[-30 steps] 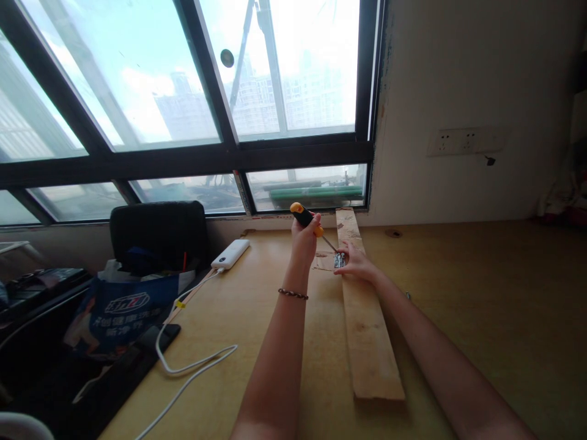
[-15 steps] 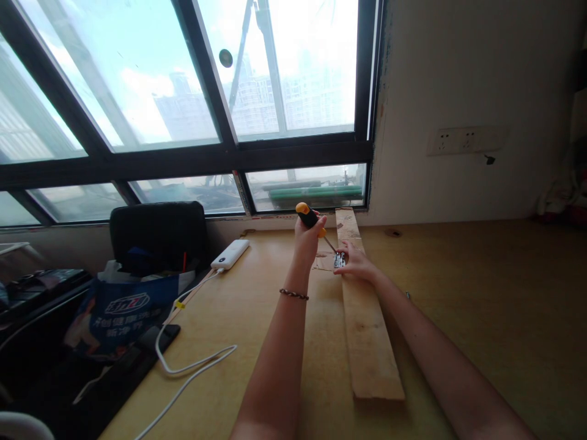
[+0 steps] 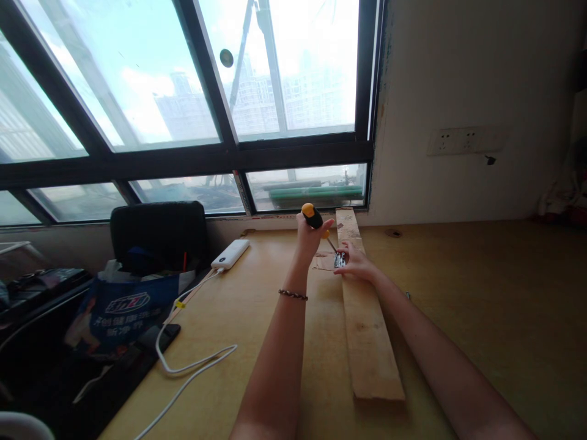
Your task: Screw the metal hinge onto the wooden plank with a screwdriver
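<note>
My left hand is closed around the yellow-and-black handle of a screwdriver. The shaft slants down to the right, and its tip meets a small silver metal hinge. This hinge lies on a long wooden board, near the board's left edge. Thumb and fingers of my right hand pinch the hinge from the right and rest on the wood. To the left of the hinge, a short wooden piece sticks out from the board. Any screw under the tip is too small to make out.
A white power bank with a white cable lies on the left of the table. One small metal bit sits right of the board. Beyond the table's left edge are a black chair and a blue bag.
My left hand and the screwdriver handle have shifted slightly right, and the handle has tilted more upright with the fingers turned. My right hand and the hinge stay in place.
</note>
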